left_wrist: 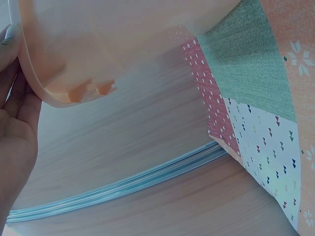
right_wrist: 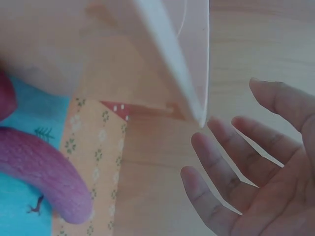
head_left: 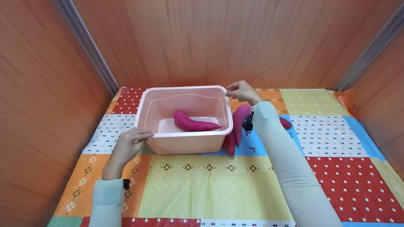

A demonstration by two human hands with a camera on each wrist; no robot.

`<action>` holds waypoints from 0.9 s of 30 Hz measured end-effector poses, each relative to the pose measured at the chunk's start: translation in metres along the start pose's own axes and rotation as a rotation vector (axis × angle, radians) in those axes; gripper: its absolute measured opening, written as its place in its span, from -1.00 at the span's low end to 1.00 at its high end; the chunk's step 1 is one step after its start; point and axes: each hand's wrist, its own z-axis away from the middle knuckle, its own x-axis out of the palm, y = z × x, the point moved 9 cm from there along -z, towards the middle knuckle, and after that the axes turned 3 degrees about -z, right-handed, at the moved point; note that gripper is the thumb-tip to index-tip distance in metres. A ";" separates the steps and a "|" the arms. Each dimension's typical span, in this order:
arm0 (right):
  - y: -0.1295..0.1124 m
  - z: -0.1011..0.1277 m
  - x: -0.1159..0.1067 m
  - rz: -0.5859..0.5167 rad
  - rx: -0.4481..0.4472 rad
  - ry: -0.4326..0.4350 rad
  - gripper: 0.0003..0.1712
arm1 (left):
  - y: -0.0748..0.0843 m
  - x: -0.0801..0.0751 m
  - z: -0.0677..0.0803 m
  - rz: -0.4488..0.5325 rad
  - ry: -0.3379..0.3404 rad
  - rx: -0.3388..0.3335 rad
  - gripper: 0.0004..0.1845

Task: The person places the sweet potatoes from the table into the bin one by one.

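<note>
Left hand pinching tub, eight o'clock; right hand spread, two o'clock. One sweet potato inside; others outside, three o'clock.

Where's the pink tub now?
In the head view, the pink tub sits just left of centre, between left hand and right hand, with loose sweet potatoes beside its right wall.

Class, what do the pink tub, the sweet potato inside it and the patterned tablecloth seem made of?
Pink tub: probably moulded plastic; smooth, with rounded corners and a lipped rim. Sweet potato: real root or imitation, unclear; vivid magenta, tapering. Patterned tablecloth: printed cloth or thin vinyl; its creases fit either.
</note>
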 end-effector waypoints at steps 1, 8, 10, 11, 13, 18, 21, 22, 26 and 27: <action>0.003 0.000 -0.001 -0.002 0.006 0.000 -0.43 | 0.000 0.000 0.000 -0.003 0.004 0.006 -0.75; 0.024 -0.003 -0.004 -0.036 0.062 0.029 -0.39 | 0.000 -0.001 0.000 -0.005 0.016 0.018 -0.74; 0.031 -0.003 -0.004 -0.049 0.080 0.036 -0.36 | 0.000 -0.001 0.000 -0.004 0.014 0.016 -0.74; 0.035 -0.003 -0.005 -0.057 0.089 0.038 -0.35 | 0.000 -0.001 0.000 -0.003 0.013 0.016 -0.74; 0.042 -0.003 -0.005 -0.074 0.106 0.045 -0.34 | 0.001 -0.001 0.000 -0.002 0.009 0.016 -0.74; 0.060 -0.001 -0.006 -0.116 0.147 0.065 -0.29 | 0.000 -0.001 0.001 -0.001 0.007 0.013 -0.75; 0.071 -0.001 -0.005 -0.146 0.172 0.077 -0.26 | -0.002 0.000 0.001 0.002 0.005 0.001 -0.74; 0.074 -0.001 -0.004 -0.150 0.175 0.074 -0.24 | -0.003 0.000 0.001 0.003 0.004 -0.004 -0.73; 0.087 0.000 -0.002 -0.183 0.188 0.071 -0.20 | -0.004 0.000 0.001 0.011 0.001 -0.006 -0.74; 0.090 0.001 -0.001 -0.189 0.189 0.071 -0.20 | -0.003 0.000 0.001 0.010 0.001 -0.001 -0.74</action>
